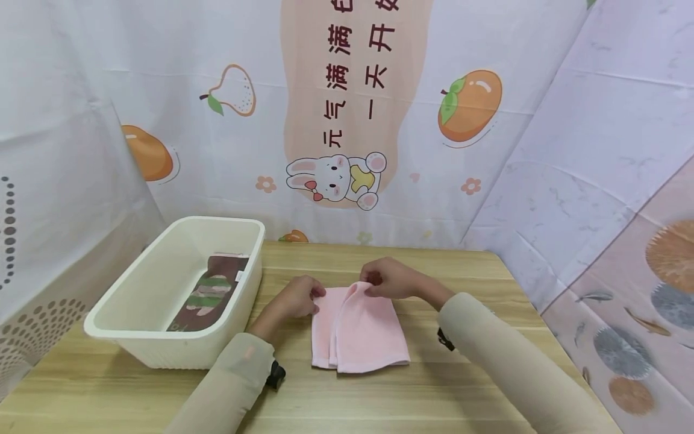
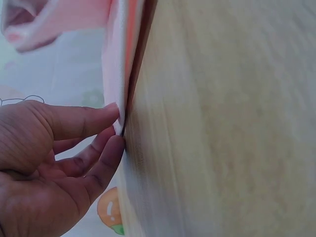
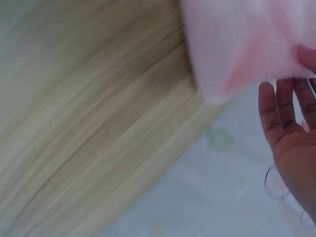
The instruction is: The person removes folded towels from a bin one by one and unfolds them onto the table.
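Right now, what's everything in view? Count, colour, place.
towel: 1, pink, centre of table
basket: 1, white, left on table
patterned cloth: 1, brown and green, inside basket
table: 1, wood-toned, beneath towel and basket
printed sheets: count unclear, mostly white, behind and at sides
wrist devices: 2, black, one at each wrist
sleeves: 2, beige, on forearms
left hand: 1, bare, pinching towel's far left corner
right hand: 1, bare, holding towel's raised fold

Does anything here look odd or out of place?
Yes: on the backdrop, the rabbit and the writing lie sideways, as if the sheet were hung turned. Edges of the pink cloth sit unevenly, but I see no spill or damage.
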Motion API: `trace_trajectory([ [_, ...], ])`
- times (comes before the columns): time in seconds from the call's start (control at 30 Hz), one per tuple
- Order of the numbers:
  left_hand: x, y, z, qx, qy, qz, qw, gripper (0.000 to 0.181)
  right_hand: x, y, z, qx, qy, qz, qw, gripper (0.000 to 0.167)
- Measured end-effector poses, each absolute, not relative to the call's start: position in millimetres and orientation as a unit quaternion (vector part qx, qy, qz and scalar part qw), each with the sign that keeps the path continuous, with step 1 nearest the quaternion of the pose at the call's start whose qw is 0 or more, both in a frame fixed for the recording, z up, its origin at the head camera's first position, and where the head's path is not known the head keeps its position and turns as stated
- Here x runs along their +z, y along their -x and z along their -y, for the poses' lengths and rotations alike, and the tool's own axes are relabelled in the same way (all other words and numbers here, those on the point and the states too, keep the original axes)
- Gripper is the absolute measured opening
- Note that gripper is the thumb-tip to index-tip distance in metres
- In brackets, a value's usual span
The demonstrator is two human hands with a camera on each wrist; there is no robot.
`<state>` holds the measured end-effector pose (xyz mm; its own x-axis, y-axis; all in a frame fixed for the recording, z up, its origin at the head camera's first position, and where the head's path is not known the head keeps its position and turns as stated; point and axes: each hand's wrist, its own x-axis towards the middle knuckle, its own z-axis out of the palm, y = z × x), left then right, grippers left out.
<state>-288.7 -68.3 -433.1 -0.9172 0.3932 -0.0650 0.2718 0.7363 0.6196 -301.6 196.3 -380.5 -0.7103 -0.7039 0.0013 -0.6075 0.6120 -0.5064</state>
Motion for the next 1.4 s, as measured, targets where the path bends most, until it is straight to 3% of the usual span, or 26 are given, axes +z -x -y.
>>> trace_trajectory([
  [0.4,-428,288,67,0.291,-0.182,-0.933,0.107,0.034,-377,284,-296,-0.322,0.314,-0.89,0.072,0.011],
  [0.6,-427,288,67,0.287,-0.186,-0.934,0.107,0.033,-392,282,-339,-0.338,0.291,-0.894,0.035,0.013],
  [0.77,-428,289,67,0.283,-0.186,-0.935,0.106,0.032,-409,284,-358,-0.336,0.286,-0.897,0.034,0.014],
  [1.07,-427,289,65,0.27,-0.192,-0.938,0.106,0.033,-404,281,-355,-0.301,0.282,-0.911,0.023,0.015],
  [1.23,-425,287,63,0.253,-0.195,-0.942,0.103,0.03,-385,278,-333,-0.282,0.288,-0.915,0.012,0.027],
  [1.4,-423,285,60,0.234,-0.228,-0.941,0.086,0.029,-373,275,-299,-0.25,0.329,-0.909,0.05,0.043],
])
